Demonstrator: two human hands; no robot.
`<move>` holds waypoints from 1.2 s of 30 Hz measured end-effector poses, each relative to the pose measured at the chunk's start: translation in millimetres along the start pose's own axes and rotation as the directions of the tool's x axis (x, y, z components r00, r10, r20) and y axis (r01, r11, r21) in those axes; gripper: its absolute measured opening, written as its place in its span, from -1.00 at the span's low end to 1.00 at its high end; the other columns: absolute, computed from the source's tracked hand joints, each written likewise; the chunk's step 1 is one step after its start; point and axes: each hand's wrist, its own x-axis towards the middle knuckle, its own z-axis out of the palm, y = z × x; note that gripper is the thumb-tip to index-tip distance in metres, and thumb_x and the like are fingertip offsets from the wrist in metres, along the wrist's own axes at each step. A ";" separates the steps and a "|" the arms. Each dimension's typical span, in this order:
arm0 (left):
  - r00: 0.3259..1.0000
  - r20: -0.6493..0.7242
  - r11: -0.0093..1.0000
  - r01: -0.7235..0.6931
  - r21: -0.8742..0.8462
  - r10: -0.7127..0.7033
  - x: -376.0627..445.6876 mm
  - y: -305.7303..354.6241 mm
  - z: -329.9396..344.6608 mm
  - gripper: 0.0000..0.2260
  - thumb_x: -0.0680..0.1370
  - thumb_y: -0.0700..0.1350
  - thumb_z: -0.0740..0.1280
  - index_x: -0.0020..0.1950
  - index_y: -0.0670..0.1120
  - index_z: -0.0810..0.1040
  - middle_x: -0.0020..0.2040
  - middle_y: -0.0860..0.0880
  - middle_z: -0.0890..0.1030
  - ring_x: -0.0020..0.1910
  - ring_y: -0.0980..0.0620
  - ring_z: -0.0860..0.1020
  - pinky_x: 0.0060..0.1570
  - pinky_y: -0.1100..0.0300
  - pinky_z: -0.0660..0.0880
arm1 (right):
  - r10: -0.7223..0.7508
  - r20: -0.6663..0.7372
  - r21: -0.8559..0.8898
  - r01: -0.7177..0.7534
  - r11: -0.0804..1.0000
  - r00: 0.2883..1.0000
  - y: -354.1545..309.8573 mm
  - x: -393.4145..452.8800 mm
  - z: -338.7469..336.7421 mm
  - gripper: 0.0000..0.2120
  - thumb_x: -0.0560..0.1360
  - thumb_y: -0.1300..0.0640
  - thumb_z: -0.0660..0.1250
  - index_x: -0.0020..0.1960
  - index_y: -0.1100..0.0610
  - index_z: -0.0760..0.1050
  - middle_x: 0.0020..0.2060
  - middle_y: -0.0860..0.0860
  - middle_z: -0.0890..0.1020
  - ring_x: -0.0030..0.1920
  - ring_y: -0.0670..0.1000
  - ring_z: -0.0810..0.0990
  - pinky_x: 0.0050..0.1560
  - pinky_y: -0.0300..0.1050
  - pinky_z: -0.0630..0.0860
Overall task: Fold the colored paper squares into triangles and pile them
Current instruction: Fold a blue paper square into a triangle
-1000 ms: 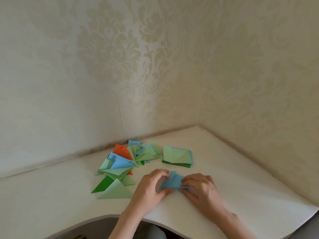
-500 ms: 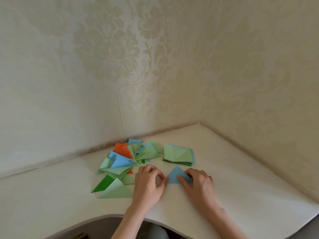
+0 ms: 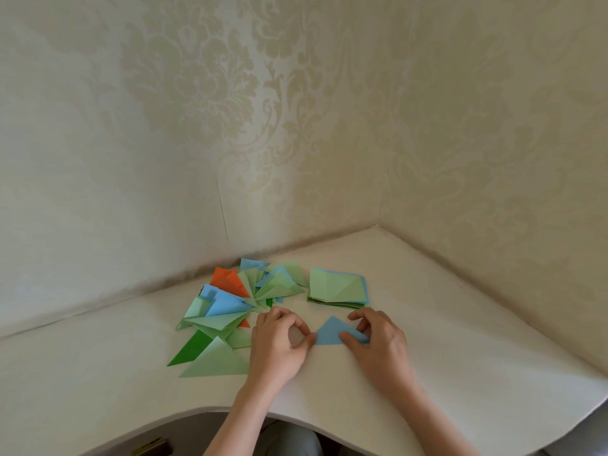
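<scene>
Blue folded triangle (image 3: 330,332) flat near the desk's front edge, loose pile of green, blue and orange triangles (image 3: 230,307) further left, stack of unfolded squares (image 3: 338,288) toward the back corner.

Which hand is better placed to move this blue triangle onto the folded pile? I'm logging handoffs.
Left, probably. The left hand pinches the blue triangle's corner and lies beside the folded pile; the right hand is farther off.

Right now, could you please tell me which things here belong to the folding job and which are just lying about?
Job: blue triangle, held by both hands; triangle pile; square stack.
Lying about: brass fitting under the table.
</scene>
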 end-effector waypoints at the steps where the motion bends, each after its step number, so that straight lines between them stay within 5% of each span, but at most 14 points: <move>1: 1.000 0.013 0.999 0.007 -0.032 -0.006 1.4 -1.8 -1.2 -0.83 0.38 0.06 0.49 -0.27 0.12 0.52 -0.09 0.20 0.45 -0.02 0.13 0.36 0.03 0.17 0.33 | 0.009 -0.001 0.038 -0.009 0.999 1.000 1.0 1.2 -2.6 -0.75 0.34 0.08 0.53 -0.04 -0.05 0.54 -0.24 -0.11 0.48 -0.24 -0.16 0.48 -0.13 -0.29 0.40; 4: 0.999 0.049 0.996 0.012 -0.093 -0.008 4.3 -5.5 -5.1 -0.85 0.38 -0.02 0.51 -0.27 0.12 0.55 -0.10 0.19 0.49 0.01 0.11 0.40 0.01 0.23 0.32 | 0.063 0.044 0.119 -0.068 0.991 0.997 3.3 4.2 -12.2 -0.75 0.35 0.22 0.52 -0.08 -0.01 0.54 -0.22 -0.02 0.52 -0.25 -0.16 0.47 -0.22 -0.47 0.34; 10: 0.996 0.036 0.993 -0.073 -0.088 0.076 0.1 -4.1 -5.3 -0.84 0.43 -0.09 0.48 -0.24 0.15 0.56 -0.12 0.19 0.49 -0.01 0.08 0.42 -0.02 0.30 0.28 | 0.062 0.063 0.163 -0.071 0.984 0.996 6.5 0.3 -16.2 -0.81 0.39 0.32 0.45 -0.09 0.08 0.58 -0.25 0.00 0.56 -0.27 -0.14 0.49 -0.22 -0.45 0.38; 12: 0.994 -0.008 0.993 -0.112 -0.043 0.112 -3.3 -1.6 -3.1 -0.92 0.45 0.00 0.45 -0.20 0.07 0.59 -0.14 0.17 0.47 -0.04 0.07 0.41 -0.05 0.33 0.29 | 0.053 0.037 0.162 -0.059 0.985 0.998 5.8 -0.6 -14.0 -0.82 0.39 0.34 0.44 -0.09 0.10 0.59 -0.26 -0.01 0.56 -0.27 -0.15 0.50 -0.23 -0.46 0.38; 17: 0.985 -0.144 0.986 -0.071 0.149 0.093 -12.1 19.7 11.0 -0.56 0.30 0.38 0.34 -0.20 0.01 0.55 -0.18 0.10 0.43 -0.15 0.03 0.38 -0.15 0.19 0.36 | 0.017 -0.005 0.150 -0.016 0.989 1.000 8.1 -2.9 -9.4 -0.80 0.38 0.37 0.44 -0.13 0.10 0.58 -0.28 -0.05 0.55 -0.15 -0.23 0.50 -0.24 -0.48 0.38; 22: 0.989 -0.145 0.991 -0.011 0.136 0.031 -17.6 40.5 24.2 -0.59 0.22 0.11 0.59 -0.20 -0.02 0.43 -0.26 0.06 0.44 -0.26 -0.02 0.39 -0.28 0.14 0.30 | -0.029 -0.045 0.134 0.034 0.990 0.999 11.4 -3.1 -6.7 -0.83 0.37 0.39 0.43 -0.14 0.15 0.60 -0.27 -0.06 0.55 -0.12 -0.21 0.51 -0.23 -0.49 0.38; 31: 0.999 -0.006 0.991 0.031 -0.132 -0.032 -11.8 32.4 9.2 -0.82 0.55 -0.10 0.34 0.08 0.02 0.38 -0.20 0.00 0.56 -0.23 0.03 0.51 -0.29 0.20 0.38 | -0.026 -0.072 0.173 0.038 0.984 0.997 11.4 -3.7 -8.9 -0.84 0.39 0.28 0.47 -0.16 0.05 0.58 -0.28 -0.07 0.58 -0.16 -0.15 0.52 -0.24 -0.46 0.39; 36: 0.987 -0.129 0.979 0.065 -0.192 -0.091 14.6 12.7 -26.7 -0.87 0.52 -0.14 0.40 -0.04 0.02 0.46 -0.20 0.02 0.59 -0.22 0.04 0.53 -0.31 0.25 0.30 | -0.175 -0.156 0.078 0.188 0.979 0.972 4.3 -0.5 -8.1 -0.84 0.40 0.29 0.45 -0.11 0.07 0.59 -0.21 -0.12 0.56 -0.23 -0.18 0.52 -0.20 -0.43 0.39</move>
